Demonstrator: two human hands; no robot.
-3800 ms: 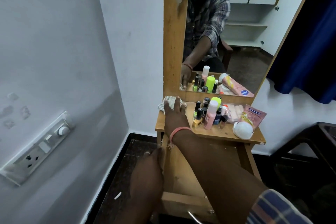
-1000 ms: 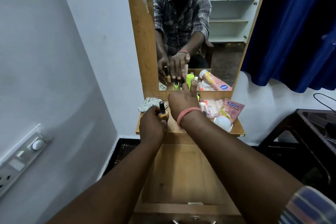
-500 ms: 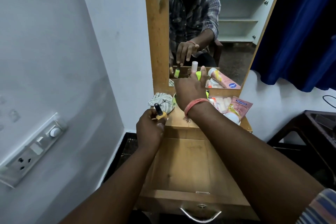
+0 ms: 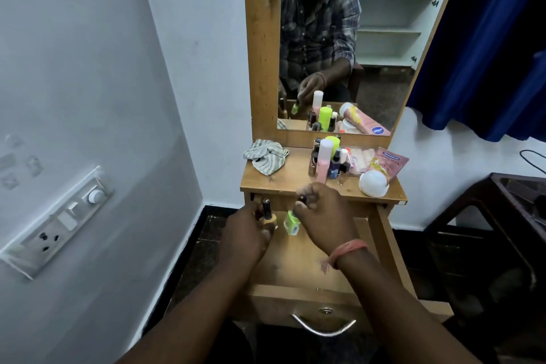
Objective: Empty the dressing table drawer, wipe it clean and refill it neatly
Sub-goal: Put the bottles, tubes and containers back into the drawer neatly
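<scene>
The wooden drawer (image 4: 298,289) of the dressing table stands pulled out, its floor bare where it shows. Over its far left part my left hand (image 4: 251,233) grips a yellow nail polish bottle (image 4: 268,216) with a black cap. Beside it my right hand (image 4: 325,213) holds a light green nail polish bottle (image 4: 292,223), tilted, with a dark cap showing between the fingers. Both bottles hang just above the drawer floor. On the tabletop (image 4: 283,179) stand several cosmetics bottles (image 4: 326,159), and a striped cloth (image 4: 266,155) lies crumpled at the back left.
A pink tube (image 4: 384,167) with a white cap lies at the tabletop's right end. The mirror (image 4: 384,47) rises behind. A white wall with a switch panel (image 4: 59,221) is close on the left. A dark stand (image 4: 502,230) and a blue curtain (image 4: 487,38) are on the right.
Both hands came down from the tabletop to the open drawer, the left with the yellow bottle. My right hand picked up the green bottle from the cluster.
</scene>
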